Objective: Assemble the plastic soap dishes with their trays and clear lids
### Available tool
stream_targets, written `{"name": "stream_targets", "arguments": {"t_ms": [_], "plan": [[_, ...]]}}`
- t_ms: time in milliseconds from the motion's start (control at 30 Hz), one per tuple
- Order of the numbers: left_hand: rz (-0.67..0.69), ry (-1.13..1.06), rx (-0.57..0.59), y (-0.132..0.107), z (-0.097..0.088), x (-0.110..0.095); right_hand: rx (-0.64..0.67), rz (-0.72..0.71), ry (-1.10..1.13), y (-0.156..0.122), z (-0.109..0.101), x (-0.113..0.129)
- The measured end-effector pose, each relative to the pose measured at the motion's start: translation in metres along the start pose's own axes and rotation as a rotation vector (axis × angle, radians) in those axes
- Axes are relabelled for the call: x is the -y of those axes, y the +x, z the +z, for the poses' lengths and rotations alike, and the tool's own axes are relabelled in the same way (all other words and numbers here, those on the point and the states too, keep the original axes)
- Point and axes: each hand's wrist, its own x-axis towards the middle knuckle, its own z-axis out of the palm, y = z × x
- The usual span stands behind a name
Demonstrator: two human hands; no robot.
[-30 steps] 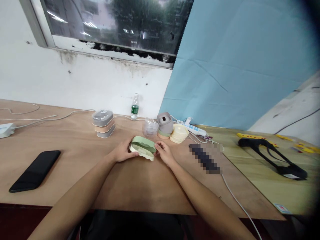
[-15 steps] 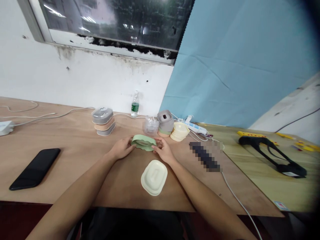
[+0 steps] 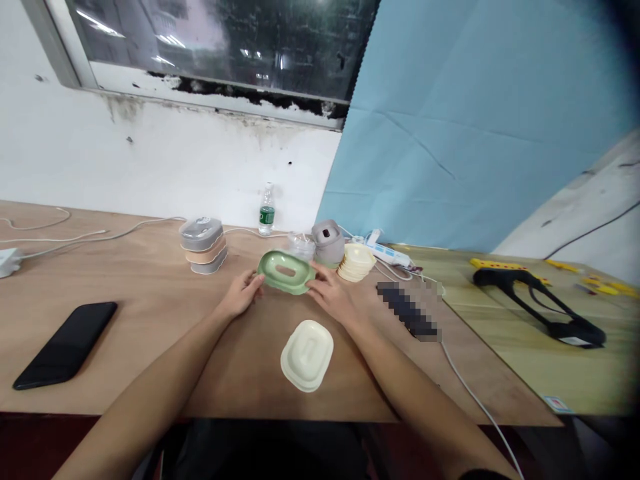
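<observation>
1. Here, the left hand [image 3: 245,293] is closed on the left end of the green tray [image 3: 287,283]
2. The right hand [image 3: 327,291] grips its other end, so the tray (oval slot in its floor) sits between them
3. Nearer the body than both hands lie the cream tray [image 3: 308,355], then the table's front edge [image 3: 280,415]
4. Sideways from the left hand, room runs out to the black phone [image 3: 67,345]

Arms [image 3: 167,363] extended, left grip [image 3: 241,295] curled; right grip [image 3: 332,293] pinching
</observation>
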Motion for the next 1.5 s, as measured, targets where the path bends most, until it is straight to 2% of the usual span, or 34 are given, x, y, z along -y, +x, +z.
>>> {"name": "stream_targets", "arguments": {"t_ms": [100, 167, 267, 400, 467, 600, 900, 1067, 1200, 1267, 1300, 1367, 1433, 1500], "plan": [[0.116, 0.124, 0.057, -0.007, 0.008, -0.010, -0.197, 0.059, -0.101, 0.029, -0.024, -0.016], [0.211, 0.249, 0.178, -0.014, 0.015, -0.020, -0.265, 0.093, -0.208, 0.055, -0.044, -0.029], [0.358, 0.424, 0.391, -0.027, 0.029, -0.035, -0.152, 0.120, -0.369, 0.091, -0.066, -0.051], [0.442, 0.521, 0.589, -0.040, 0.048, -0.041, 0.126, 0.165, -0.580, 0.114, -0.070, -0.068], [0.458, 0.566, 0.620, -0.042, 0.052, -0.037, 0.196, 0.171, -0.670, 0.117, -0.066, -0.070], [0.464, 0.603, 0.595, -0.038, 0.051, -0.028, 0.187, 0.184, -0.783, 0.120, -0.059, -0.065], [0.490, 0.657, 0.613, -0.039, 0.054, -0.027, 0.232, 0.165, -0.795, 0.129, -0.050, -0.053], [0.499, 0.677, 0.567, -0.035, 0.053, -0.024, 0.183, 0.130, -0.801, 0.131, -0.053, -0.046], [0.428, 0.698, 0.440, -0.028, 0.046, -0.020, -0.012, 0.125, -0.629, 0.117, -0.054, -0.022], [0.367, 0.686, 0.356, -0.025, 0.042, -0.018, -0.091, 0.095, -0.459, 0.096, -0.048, -0.007], [0.334, 0.671, 0.311, -0.023, 0.040, -0.017, -0.088, 0.050, -0.358, 0.083, -0.042, 0.001], [0.281, 0.621, 0.188, -0.020, 0.036, -0.016, -0.066, -0.017, -0.189, 0.051, -0.027, 0.015], [0.254, 0.545, 0.017, -0.017, 0.032, -0.015, -0.025, -0.038, -0.080, 0.020, -0.010, 0.026], [0.236, 0.463, -0.143, -0.015, 0.029, -0.014, 0.071, -0.051, 0.019, -0.004, 0.008, 0.033]]}}
